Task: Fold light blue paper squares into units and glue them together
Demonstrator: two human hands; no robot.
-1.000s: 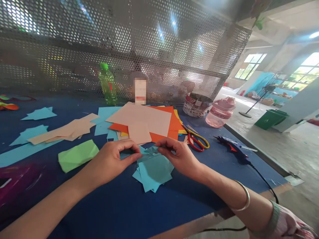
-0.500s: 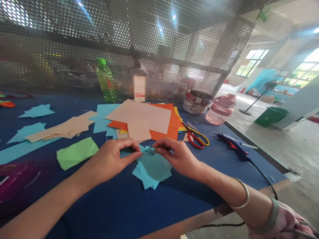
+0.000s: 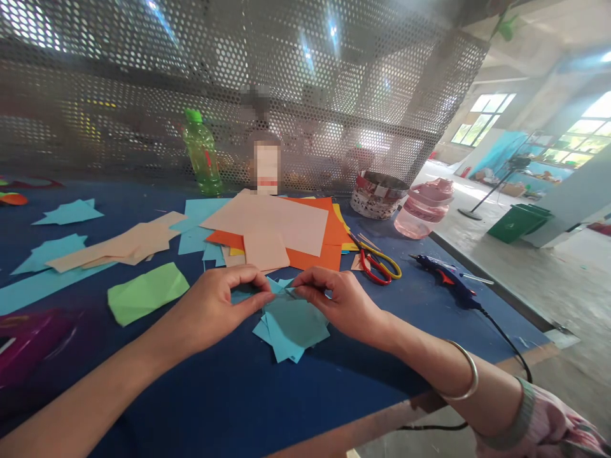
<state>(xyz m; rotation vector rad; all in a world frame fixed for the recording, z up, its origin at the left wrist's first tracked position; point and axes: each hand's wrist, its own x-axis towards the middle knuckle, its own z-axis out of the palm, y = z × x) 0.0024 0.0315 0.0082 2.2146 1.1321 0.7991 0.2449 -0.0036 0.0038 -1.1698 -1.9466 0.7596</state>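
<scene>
My left hand [image 3: 223,304] and my right hand [image 3: 344,298] face each other over a stack of light blue paper squares [image 3: 292,329]. Both are closed in a pinch, thumb against forefinger, on a small piece of blue paper [image 3: 285,292] between them. My fingertips cover part of that piece, so its full shape is hidden. The squares underneath lie fanned out at different angles on the dark blue tabletop. Just beyond my fingers is a small peach paper piece [image 3: 267,250], resting on larger peach and orange sheets. A crumpled green paper [image 3: 147,294] lies left of my left hand.
Red-and-yellow-handled scissors [image 3: 377,264] and a glue gun [image 3: 446,280] with a cord lie to the right. A green bottle [image 3: 204,156], a round container [image 3: 377,196] and a pink bottle [image 3: 422,210] stand behind. Peach strips [image 3: 121,245] lie left; a perforated metal panel [image 3: 305,76] rises beyond.
Between my fingertips the blue paper has shifted slightly and now looks flatter. Both hands stay nearly in place, still pinching, with my right hand slightly lower.
</scene>
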